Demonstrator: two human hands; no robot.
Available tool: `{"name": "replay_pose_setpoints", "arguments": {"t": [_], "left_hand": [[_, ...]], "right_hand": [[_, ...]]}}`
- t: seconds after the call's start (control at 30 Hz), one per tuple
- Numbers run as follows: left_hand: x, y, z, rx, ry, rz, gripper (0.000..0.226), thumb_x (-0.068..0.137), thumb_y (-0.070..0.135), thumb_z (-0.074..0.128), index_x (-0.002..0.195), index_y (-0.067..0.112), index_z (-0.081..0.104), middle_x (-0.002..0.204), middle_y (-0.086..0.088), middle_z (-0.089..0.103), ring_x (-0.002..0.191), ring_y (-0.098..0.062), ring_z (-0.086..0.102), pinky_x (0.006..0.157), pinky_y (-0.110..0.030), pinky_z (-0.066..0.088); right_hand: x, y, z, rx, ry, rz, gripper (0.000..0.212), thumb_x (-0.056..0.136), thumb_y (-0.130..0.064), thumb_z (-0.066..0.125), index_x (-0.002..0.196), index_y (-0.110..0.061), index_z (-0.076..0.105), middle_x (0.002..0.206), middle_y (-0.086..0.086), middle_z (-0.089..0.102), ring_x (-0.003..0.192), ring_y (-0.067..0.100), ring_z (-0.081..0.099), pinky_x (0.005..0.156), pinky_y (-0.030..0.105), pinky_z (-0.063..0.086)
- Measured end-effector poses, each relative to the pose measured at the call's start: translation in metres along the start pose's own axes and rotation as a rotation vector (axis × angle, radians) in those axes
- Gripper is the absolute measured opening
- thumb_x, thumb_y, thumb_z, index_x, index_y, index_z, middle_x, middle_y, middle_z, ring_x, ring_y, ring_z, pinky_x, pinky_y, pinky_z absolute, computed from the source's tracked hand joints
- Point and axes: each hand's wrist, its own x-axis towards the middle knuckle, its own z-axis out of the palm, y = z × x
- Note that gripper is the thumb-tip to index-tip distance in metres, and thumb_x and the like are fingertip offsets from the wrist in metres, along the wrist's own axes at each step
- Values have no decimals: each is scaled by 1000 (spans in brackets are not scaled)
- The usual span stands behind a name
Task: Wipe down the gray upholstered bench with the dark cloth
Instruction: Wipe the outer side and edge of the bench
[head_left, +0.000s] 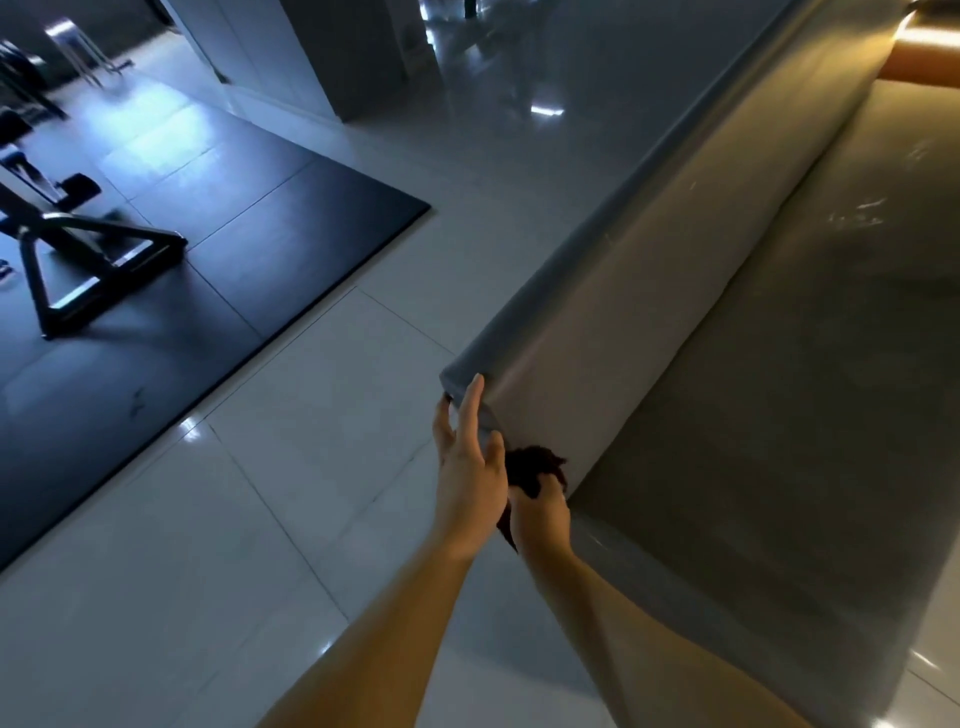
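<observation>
The gray upholstered bench (727, 338) runs from the lower middle to the top right, with a raised back along its left side and a flat seat to the right. My left hand (470, 467) lies with straight fingers against the near end of the back. Just right of it, my right hand (540, 512) grips the dark cloth (532, 465) and presses it against the same end face, low down where the back meets the seat. Part of the cloth is hidden behind my hands.
Glossy pale floor tiles (260, 519) spread to the left and below. A black floor mat (234, 234) holds a piece of gym equipment with a metal frame (78, 249) at the far left. A pillar (311, 52) stands at the top. An orange-brown surface (924, 57) sits at the bench's far end.
</observation>
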Motion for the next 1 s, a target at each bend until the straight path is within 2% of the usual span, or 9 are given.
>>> {"name": "replay_pose_setpoints", "arguments": {"t": [0.17,0.27,0.33,0.4,0.53,0.6,0.67,0.77,1.0], "left_hand": [[5,-8,-5,-78,-4,-67,79,102,14,57,157,41,8,154,7,25,111,-1,63,71,-7,52],[10,-9,0,-230,-35,-206,83,103,16,56,160,31,-3,138,8,51,92,12,66,68,-10,52],[14,-9,4,-339,-44,-249,75,102,22,58,160,27,10,115,4,69,102,-3,69,73,-13,53],[15,-7,7,-449,-52,-319,85,88,42,66,158,29,19,106,-6,75,106,-17,70,85,-27,56],[16,-23,11,-291,-68,-285,83,100,17,60,160,35,4,87,44,62,85,15,65,78,-24,52],[17,-32,16,-258,-55,-298,84,100,22,61,160,37,3,111,40,56,89,12,62,79,-23,52],[18,-39,20,-241,-41,-324,84,99,33,62,159,41,3,139,18,51,100,0,61,83,-27,53],[17,-51,29,-201,-27,-349,82,98,39,62,159,40,7,146,7,54,110,-11,62,90,-36,54],[9,-60,48,-190,-60,-451,71,103,38,54,160,33,13,149,-2,52,128,-26,57,85,-32,49]], "right_hand": [[8,-44,-4,240,-24,-297,24,94,-13,57,102,-34,66,104,-3,70,100,16,67,89,38,57],[11,-79,-3,118,-116,-524,19,98,-16,58,107,-32,64,118,-7,54,98,-7,56,84,12,49],[15,-85,4,36,-80,-580,14,99,-17,59,107,-27,64,123,-8,40,101,-7,50,75,2,45],[19,-75,9,36,-31,-591,14,99,-17,60,103,-30,63,123,-11,36,104,-1,52,78,7,50],[32,-41,6,65,63,-476,32,98,-9,55,91,-40,54,113,-17,44,97,-2,54,80,12,45],[39,-21,1,1,100,-393,31,96,-7,55,89,-38,53,111,-8,53,93,1,56,76,15,44],[43,-2,-3,-23,119,-246,25,96,-7,53,93,-31,55,105,0,62,85,8,60,64,19,45],[47,9,-11,-34,94,-113,19,100,-8,50,97,-25,57,92,0,66,77,15,63,53,20,43],[42,-42,-15,318,-48,-256,22,84,-18,62,98,-34,69,114,-1,67,110,23,64,94,44,55]]}}
